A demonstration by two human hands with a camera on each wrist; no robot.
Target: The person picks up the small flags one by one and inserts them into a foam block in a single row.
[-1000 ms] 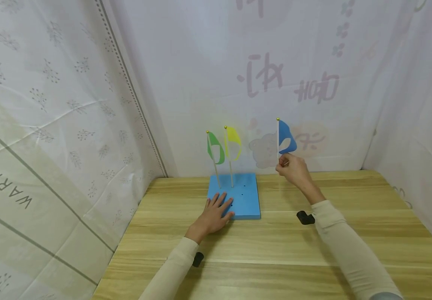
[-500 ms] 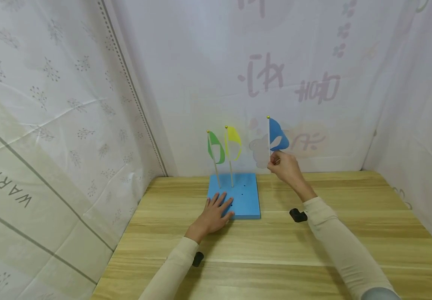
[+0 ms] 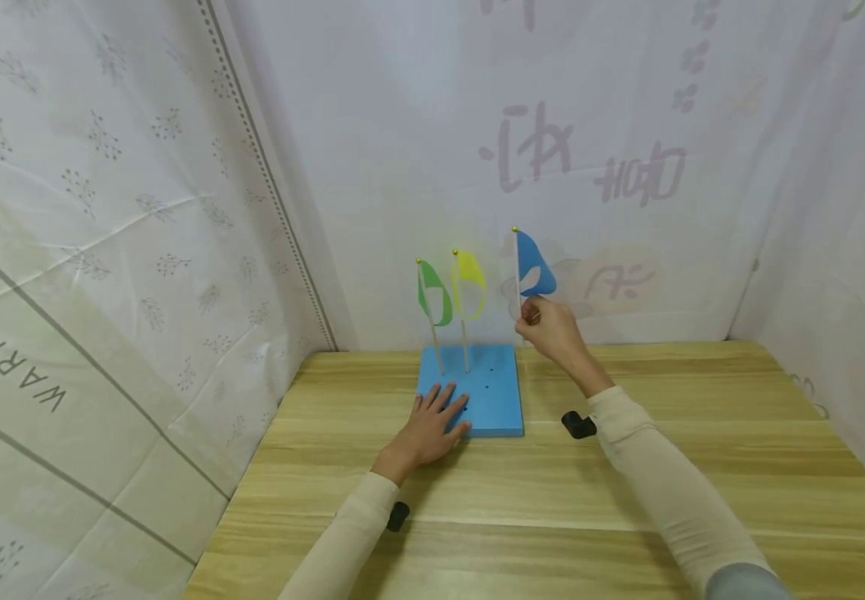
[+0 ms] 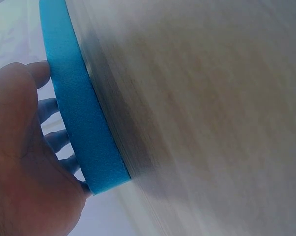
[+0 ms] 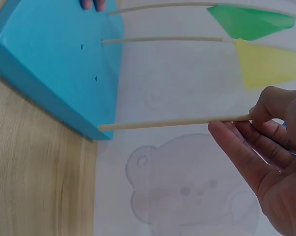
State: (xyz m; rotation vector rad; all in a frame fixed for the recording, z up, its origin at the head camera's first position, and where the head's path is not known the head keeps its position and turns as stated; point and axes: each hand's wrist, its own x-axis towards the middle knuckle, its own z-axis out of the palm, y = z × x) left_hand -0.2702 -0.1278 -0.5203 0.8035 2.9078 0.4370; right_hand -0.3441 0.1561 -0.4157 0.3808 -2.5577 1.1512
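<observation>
My right hand (image 3: 552,327) pinches the thin wooden stick of a small blue flag (image 3: 534,265), gold ball on top, held upright. In the right wrist view the lower end of its stick (image 5: 157,125) overlaps the corner of a blue board (image 5: 44,64) with small holes. Spread fingers of my left hand (image 3: 427,429) lie flat on the board's near left part; in the left wrist view they reach over the block's edge (image 4: 79,108). A green flag (image 3: 435,293) and a yellow flag (image 3: 470,286) stand in the board's back left, the green one leaning slightly.
The board rests near the back of a wood-grain table (image 3: 627,533). Patterned cloth (image 3: 402,125) hangs behind and at both sides. Black wrist-worn devices (image 3: 578,425) sit beneath both wrists.
My right hand has carried the blue flag leftward, from right of the board to its back right corner. The left hand stays in place on the board.
</observation>
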